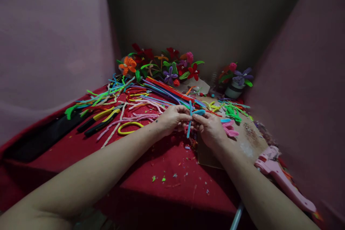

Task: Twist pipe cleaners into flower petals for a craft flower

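A light blue pipe cleaner (189, 124) is held between my two hands over the front of the red cloth. One part of it stands as a narrow upright strip, and a looped, petal-like part points to the right. My left hand (174, 118) pinches it from the left with thumb and forefinger. From the right, my right hand (211, 125) grips it near the base of the loop. Pink pipe cleaner loops (230, 128) and another blue loop lie just beyond my right hand. The lower fingers of both hands are partly hidden.
Pliers (102, 120), yellow-handled scissors (130, 128) and loose pipe cleaners (145, 106) lie to the left. Pipe-cleaner flowers (169, 73) stand at the back, with a small flower pot (234, 90) at right. A pink glue gun (283, 178) rests beside my right forearm, near a cardboard sheet (248, 140).
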A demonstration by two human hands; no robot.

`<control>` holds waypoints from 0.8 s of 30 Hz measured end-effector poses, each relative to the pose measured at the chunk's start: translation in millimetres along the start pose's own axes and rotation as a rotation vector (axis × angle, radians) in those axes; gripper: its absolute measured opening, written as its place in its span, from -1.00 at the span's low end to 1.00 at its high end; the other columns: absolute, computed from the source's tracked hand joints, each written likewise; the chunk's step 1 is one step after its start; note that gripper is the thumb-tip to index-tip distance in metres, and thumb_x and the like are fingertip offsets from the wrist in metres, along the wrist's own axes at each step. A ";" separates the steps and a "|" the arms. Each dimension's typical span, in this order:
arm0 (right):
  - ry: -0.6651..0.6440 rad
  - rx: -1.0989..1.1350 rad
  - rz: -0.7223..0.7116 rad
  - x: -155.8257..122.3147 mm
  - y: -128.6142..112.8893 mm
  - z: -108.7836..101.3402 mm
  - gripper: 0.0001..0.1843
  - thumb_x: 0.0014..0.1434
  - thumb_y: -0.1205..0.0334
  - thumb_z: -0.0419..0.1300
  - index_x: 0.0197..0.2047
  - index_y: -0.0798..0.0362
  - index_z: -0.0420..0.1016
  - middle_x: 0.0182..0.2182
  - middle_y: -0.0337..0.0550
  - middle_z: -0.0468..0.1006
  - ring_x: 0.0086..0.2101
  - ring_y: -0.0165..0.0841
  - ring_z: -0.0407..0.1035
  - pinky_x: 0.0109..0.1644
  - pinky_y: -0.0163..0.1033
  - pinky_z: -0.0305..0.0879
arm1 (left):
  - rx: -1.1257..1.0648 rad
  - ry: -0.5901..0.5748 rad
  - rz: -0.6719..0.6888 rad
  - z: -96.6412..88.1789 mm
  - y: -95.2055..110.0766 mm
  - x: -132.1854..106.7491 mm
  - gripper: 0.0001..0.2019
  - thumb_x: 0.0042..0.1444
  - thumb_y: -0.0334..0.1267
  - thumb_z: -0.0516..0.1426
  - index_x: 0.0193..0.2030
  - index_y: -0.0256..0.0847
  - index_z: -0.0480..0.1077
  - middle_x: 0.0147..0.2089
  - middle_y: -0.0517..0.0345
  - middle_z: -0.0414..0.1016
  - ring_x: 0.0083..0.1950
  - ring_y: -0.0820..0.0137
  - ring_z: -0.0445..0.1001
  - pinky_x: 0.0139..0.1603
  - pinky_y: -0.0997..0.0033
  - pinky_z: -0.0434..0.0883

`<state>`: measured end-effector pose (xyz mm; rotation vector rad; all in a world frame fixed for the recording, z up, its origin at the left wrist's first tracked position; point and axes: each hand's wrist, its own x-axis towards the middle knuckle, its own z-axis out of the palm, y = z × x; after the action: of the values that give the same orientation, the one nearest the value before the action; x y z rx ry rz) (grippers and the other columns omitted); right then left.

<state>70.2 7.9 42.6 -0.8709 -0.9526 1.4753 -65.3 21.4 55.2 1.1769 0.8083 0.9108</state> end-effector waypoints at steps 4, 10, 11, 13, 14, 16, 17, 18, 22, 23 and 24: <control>0.038 -0.019 -0.015 1.5 -0.8 0.3 -0.79 -0.29 0.24 0.35 -0.54 0.10 0.41 -0.67 -0.32 0.39 -0.64 -0.49 0.24 -0.55 -0.34 0.20 | 0.019 -0.035 -0.024 -1.3 -0.7 0.2 -0.83 -0.16 -0.34 0.21 -0.43 -0.26 0.29 -0.62 0.29 0.30 -0.70 0.59 0.21 -0.71 0.59 0.07; 0.053 -0.125 -0.083 5.8 3.7 -6.0 -0.88 -0.21 0.29 0.28 -0.55 0.10 0.42 -0.69 -0.34 0.35 -0.66 -0.53 0.15 -0.57 -0.36 0.10 | 0.095 -0.098 -0.154 -1.4 5.8 -1.8 -0.89 -0.14 -0.36 0.17 -0.50 -0.29 0.29 -0.67 0.31 0.20 -0.73 0.65 0.05 -0.71 0.59 -0.06; 0.052 -0.127 -0.087 5.9 3.9 -6.5 -0.89 -0.21 0.29 0.27 -0.55 0.11 0.42 -0.69 -0.33 0.35 -0.66 -0.53 0.15 -0.57 -0.36 0.08 | 0.123 -0.084 -0.134 -1.7 7.6 -2.1 -0.89 -0.13 -0.35 0.17 -0.51 -0.29 0.28 -0.68 0.33 0.18 -0.72 0.66 0.03 -0.70 0.59 -0.08; 0.051 -0.109 -0.072 5.3 3.4 -6.6 -0.90 -0.22 0.32 0.27 -0.57 0.11 0.41 -0.69 -0.34 0.36 -0.66 -0.54 0.15 -0.59 -0.38 0.06 | 0.184 -0.034 -0.058 -2.6 10.2 -2.0 -0.90 -0.14 -0.36 0.17 -0.50 -0.30 0.31 -0.66 0.33 0.20 -0.69 0.65 0.07 -0.66 0.58 -0.03; 0.051 -0.098 -0.058 4.8 2.7 -6.1 -0.89 -0.23 0.33 0.28 -0.57 0.11 0.41 -0.69 -0.34 0.35 -0.66 -0.54 0.15 -0.59 -0.39 0.05 | 0.205 -0.013 -0.011 -3.1 10.8 -1.6 -0.91 -0.16 -0.37 0.18 -0.48 -0.31 0.33 -0.63 0.31 0.25 -0.65 0.63 0.13 -0.63 0.59 0.02; 0.054 -0.079 -0.032 3.8 1.3 -4.7 -0.88 -0.24 0.33 0.29 -0.59 0.12 0.40 -0.70 -0.34 0.35 -0.66 -0.54 0.16 -0.60 -0.39 0.04 | 0.211 -0.001 0.057 -4.1 10.3 -0.2 -0.88 -0.20 -0.41 0.18 -0.43 -0.31 0.36 -0.55 0.28 0.33 -0.56 0.61 0.23 -0.54 0.59 0.11; 0.053 -0.071 -0.022 3.3 0.6 -3.9 -0.86 -0.25 0.33 0.30 -0.59 0.12 0.40 -0.70 -0.34 0.36 -0.66 -0.54 0.17 -0.61 -0.39 0.05 | 0.198 -0.005 0.072 -4.6 9.5 0.7 -0.86 -0.21 -0.42 0.18 -0.41 -0.31 0.37 -0.53 0.27 0.35 -0.53 0.60 0.25 -0.51 0.59 0.13; 0.051 -0.062 -0.013 3.0 0.0 -3.2 -0.85 -0.27 0.32 0.31 -0.59 0.13 0.40 -0.70 -0.33 0.37 -0.67 -0.53 0.18 -0.61 -0.39 0.05 | 0.185 -0.010 0.077 -5.0 8.5 1.6 -0.85 -0.21 -0.42 0.17 -0.40 -0.31 0.37 -0.53 0.27 0.35 -0.53 0.59 0.25 -0.50 0.58 0.14; 0.059 -0.036 0.010 2.1 -1.3 -1.8 -0.80 -0.31 0.28 0.34 -0.58 0.14 0.41 -0.69 -0.30 0.39 -0.65 -0.51 0.23 -0.60 -0.39 0.11 | 0.144 0.004 0.072 -5.9 5.4 4.0 -0.86 -0.22 -0.40 0.17 -0.42 -0.30 0.34 -0.57 0.29 0.33 -0.58 0.60 0.22 -0.55 0.57 0.10; 0.058 -0.040 0.010 1.8 -1.6 -1.7 -0.80 -0.31 0.27 0.34 -0.57 0.14 0.41 -0.68 -0.30 0.40 -0.65 -0.51 0.24 -0.59 -0.39 0.12 | 0.139 0.006 0.071 -6.0 5.1 4.2 -0.87 -0.22 -0.40 0.17 -0.44 -0.30 0.34 -0.58 0.29 0.33 -0.59 0.60 0.22 -0.55 0.57 0.10; 0.053 -0.052 0.009 1.4 -1.9 -1.6 -0.79 -0.30 0.26 0.35 -0.57 0.14 0.41 -0.68 -0.29 0.40 -0.64 -0.51 0.23 -0.59 -0.38 0.12 | 0.138 0.005 0.070 -6.2 4.9 4.3 -0.87 -0.22 -0.40 0.17 -0.44 -0.30 0.34 -0.58 0.29 0.33 -0.59 0.60 0.22 -0.55 0.57 0.11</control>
<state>72.3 9.5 43.8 -0.9491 -0.9523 1.4338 -69.8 28.4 58.5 1.3301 0.8495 0.9270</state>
